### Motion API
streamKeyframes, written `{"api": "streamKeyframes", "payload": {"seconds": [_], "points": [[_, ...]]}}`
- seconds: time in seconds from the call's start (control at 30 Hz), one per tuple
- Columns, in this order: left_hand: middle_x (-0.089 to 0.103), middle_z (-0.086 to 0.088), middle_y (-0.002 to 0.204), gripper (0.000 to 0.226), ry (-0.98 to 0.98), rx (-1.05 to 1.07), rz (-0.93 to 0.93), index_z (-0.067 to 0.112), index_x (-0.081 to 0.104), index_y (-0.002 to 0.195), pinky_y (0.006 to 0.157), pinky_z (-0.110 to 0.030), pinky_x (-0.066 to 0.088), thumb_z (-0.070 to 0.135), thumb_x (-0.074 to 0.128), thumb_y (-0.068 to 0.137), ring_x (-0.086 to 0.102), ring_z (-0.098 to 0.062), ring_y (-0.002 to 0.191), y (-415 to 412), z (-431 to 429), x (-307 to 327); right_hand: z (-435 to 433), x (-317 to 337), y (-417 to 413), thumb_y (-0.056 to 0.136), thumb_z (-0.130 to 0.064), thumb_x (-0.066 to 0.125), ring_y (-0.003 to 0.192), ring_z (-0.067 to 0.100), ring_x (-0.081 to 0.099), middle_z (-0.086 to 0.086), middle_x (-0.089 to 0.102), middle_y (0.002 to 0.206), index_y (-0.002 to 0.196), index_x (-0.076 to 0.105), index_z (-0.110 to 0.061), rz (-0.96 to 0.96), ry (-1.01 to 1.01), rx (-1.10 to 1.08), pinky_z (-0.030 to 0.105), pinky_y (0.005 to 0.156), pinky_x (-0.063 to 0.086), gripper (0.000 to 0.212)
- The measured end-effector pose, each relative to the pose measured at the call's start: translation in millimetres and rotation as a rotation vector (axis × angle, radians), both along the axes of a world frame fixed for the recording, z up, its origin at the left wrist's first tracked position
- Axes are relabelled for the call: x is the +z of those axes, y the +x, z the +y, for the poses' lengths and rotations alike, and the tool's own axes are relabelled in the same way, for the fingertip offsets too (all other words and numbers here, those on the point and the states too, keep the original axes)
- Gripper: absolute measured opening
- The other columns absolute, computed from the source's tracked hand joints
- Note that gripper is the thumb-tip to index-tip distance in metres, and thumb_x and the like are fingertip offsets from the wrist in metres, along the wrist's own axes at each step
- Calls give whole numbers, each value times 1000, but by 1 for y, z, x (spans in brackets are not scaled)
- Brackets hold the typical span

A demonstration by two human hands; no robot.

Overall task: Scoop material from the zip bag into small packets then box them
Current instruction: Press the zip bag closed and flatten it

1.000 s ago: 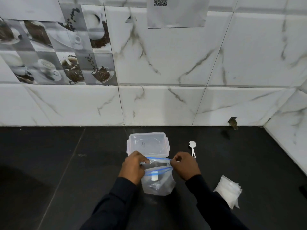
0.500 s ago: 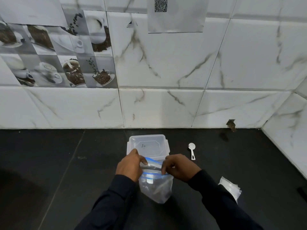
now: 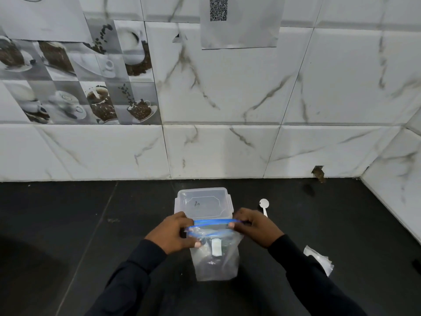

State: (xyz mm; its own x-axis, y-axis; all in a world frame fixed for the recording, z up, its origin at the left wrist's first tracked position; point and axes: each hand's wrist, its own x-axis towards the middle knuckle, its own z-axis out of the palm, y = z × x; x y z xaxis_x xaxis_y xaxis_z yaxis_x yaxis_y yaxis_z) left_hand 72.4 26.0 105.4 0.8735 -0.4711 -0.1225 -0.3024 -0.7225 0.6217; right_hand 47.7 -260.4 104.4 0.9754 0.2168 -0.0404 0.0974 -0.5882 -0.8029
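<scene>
The dark counter (image 3: 68,224) has lots of open room on the left. On the right it ends at a white side wall (image 3: 396,179), and a tiled wall (image 3: 227,144) stands close behind.

The zip bag (image 3: 215,258) stands upright in the middle of the counter, its blue top running left to right and pulled open. The left hand (image 3: 173,233) pinches the bag's left end and the right hand (image 3: 252,226) pinches its right end.

The clear box (image 3: 202,202) with its lid on sits just behind the bag, a small dark scribble on top. A white spoon (image 3: 264,206) lies to the right, bowl toward the wall. Small packets (image 3: 319,258) lie near the right sleeve. A paper with a square code (image 3: 218,9) hangs on the wall.
</scene>
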Motion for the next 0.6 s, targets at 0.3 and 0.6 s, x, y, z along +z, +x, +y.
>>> {"api": "streamKeyframes", "payload": {"seconds": [0.3,0.6], "points": [[55,-7,80,38,-676,259,48,17,45,110,65,-28,47,-1,66,83,54,-14,72,-20,-24,1,12,11,12,86,-22,75,57,1,52,-11,64,74,88,64,-16,-62,344,-318,16,54,42,13],[74,1,107,45,-711,245,-19,26,76,106,74,-28,56,-8,48,95,66,-22,79,-15,-27,6,19,3,-1,58,-66,81,87,17,68,4,72,102,127,56,-21,150,904,-358,37,71,54,86]]}}
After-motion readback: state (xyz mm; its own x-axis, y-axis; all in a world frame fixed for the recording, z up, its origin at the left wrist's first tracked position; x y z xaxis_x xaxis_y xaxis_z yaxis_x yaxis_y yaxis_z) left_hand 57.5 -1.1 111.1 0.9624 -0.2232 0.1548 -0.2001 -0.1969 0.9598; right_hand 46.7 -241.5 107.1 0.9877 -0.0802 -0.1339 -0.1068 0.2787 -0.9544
